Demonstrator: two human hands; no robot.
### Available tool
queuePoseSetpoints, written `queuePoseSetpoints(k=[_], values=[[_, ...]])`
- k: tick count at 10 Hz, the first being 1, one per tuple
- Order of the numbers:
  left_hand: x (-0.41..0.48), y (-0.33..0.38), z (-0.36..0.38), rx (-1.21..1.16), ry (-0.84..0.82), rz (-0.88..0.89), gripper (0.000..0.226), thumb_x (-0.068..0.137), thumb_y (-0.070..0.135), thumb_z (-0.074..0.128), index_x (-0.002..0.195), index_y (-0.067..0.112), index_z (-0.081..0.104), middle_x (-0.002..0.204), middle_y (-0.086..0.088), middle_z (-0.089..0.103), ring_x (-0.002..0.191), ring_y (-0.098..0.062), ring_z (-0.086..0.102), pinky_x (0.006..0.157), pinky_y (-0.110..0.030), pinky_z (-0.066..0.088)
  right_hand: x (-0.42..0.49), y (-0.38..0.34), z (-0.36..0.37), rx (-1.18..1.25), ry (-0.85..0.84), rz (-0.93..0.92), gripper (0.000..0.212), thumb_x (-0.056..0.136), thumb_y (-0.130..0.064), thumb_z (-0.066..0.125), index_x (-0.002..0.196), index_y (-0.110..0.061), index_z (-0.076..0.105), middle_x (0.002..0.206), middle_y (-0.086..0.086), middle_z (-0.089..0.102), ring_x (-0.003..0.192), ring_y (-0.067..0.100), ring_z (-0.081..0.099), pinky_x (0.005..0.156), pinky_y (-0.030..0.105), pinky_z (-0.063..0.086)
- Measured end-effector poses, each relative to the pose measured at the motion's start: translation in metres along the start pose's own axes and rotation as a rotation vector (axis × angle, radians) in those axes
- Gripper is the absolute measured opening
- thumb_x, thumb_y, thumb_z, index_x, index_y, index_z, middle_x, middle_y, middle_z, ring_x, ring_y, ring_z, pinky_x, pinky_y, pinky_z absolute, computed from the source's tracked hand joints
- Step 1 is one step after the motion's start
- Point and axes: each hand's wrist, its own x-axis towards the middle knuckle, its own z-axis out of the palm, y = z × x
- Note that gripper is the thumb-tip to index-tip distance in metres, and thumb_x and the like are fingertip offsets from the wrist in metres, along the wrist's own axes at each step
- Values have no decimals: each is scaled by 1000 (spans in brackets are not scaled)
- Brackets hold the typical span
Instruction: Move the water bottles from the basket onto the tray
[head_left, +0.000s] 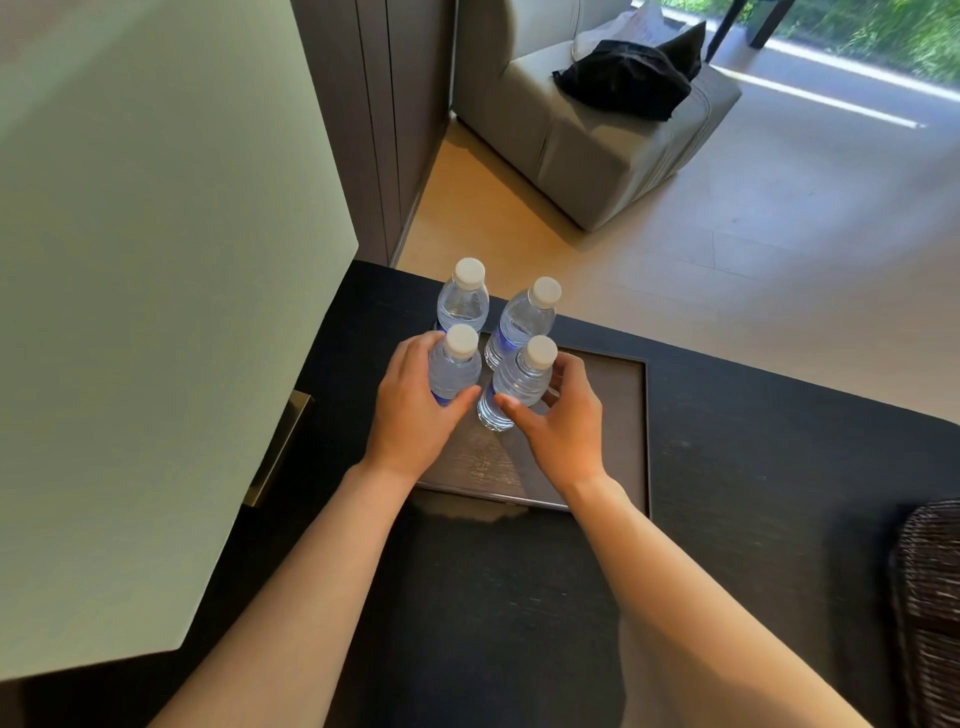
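Observation:
Several clear water bottles with white caps stand upright in a tight cluster at the far left of the dark square tray (613, 441). My left hand (410, 415) wraps the near-left bottle (456, 364). My right hand (558, 421) grips the near-right bottle (519, 379), thumb in front and fingers behind it. Two more bottles, the far-left bottle (464, 296) and the far-right bottle (524, 317), stand just behind, untouched. The dark woven basket (930, 597) shows at the right edge of the frame; its inside is not visible.
The tray lies on a dark wooden table (753, 467). A large pale lampshade (156, 312) fills the left side, close to my left arm. Beyond the table are a light floor and a grey ottoman (613, 140) with a black cloth on it.

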Motion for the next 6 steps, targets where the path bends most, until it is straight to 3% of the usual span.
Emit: queuePoseSetpoints(k=[2, 3, 4, 6], values=[[-2, 0, 1, -26, -12, -28, 75, 75, 26, 88, 138, 16, 49, 137, -5, 55, 122, -3, 44, 89, -2, 33, -1, -1, 0, 5, -28, 34, 71, 77, -33, 89, 132, -25, 46, 129, -8, 60, 117, 8, 58, 99, 24, 49], [-3, -1, -2, -36, -32, -79, 89, 73, 30, 89, 147, 16, 41, 144, -7, 49, 127, -4, 40, 97, -11, 32, -6, -1, -4, 22, -55, 54, 79, 75, -33, 90, 138, -24, 43, 136, -7, 57, 122, 7, 56, 101, 21, 45], [-13, -3, -8, 10, -47, -149, 98, 73, 35, 89, 152, 15, 35, 151, -9, 43, 137, -20, 43, 101, -26, 35, -17, 1, -12, 6, -64, 74, 88, 74, -36, 90, 146, -19, 41, 146, -1, 54, 131, 14, 54, 109, 32, 47], [-66, 9, -29, 53, -47, -278, 94, 77, 35, 85, 153, 13, 34, 153, -10, 40, 141, -25, 41, 106, -36, 41, -72, 13, -42, -17, -45, 164, 84, 78, -39, 86, 147, -18, 43, 143, 0, 56, 129, 14, 55, 108, 40, 49]])
